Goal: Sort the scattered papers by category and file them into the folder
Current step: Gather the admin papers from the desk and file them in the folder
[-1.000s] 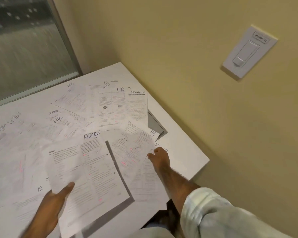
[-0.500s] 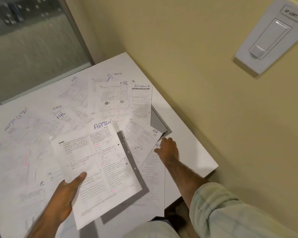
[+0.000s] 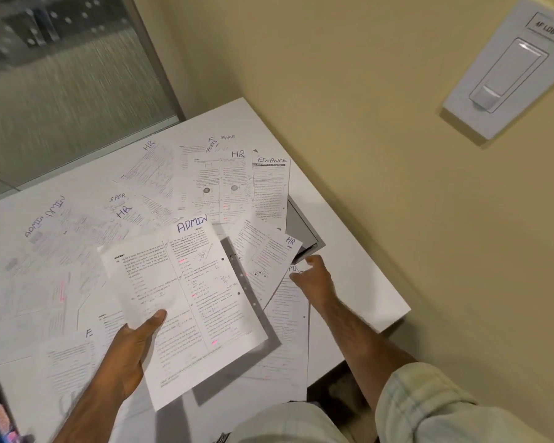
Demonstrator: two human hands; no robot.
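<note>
**ADMIN page in hand over a paper-strewn counter**

A person's left hand (image 3: 125, 353) grips a printed sheet headed ADMIN (image 3: 186, 302) by its lower left corner. The thumb lies across the front and the fingers are tucked behind, holding the page tilted above a white counter (image 3: 359, 282). A grey strip of punched holes (image 3: 242, 279) runs along the page's right edge.

At 3 o'clock from that page, the right hand (image 3: 314, 279) reaches to the top corner of a sheet (image 3: 288, 318) lying near the counter's front edge. Its fingers (image 3: 296, 276) are curled at the paper's edge, but it cannot be told whether they have taken hold. Just left of the hand lies a slanted page marked HR (image 3: 269, 254).

Loose papers (image 3: 77, 251) cover the counter from 9 o'clock round to 1 o'clock, with ADMIN, HR and SPOR handwritten across their tops. At 1 o'clock a page headed FINANCE (image 3: 271, 190) partly covers a grey plate (image 3: 301, 225) set in the counter.

A wall switch (image 3: 506, 71) sits at 2 o'clock, frosted glass (image 3: 61, 91) at 11 o'clock.
</note>
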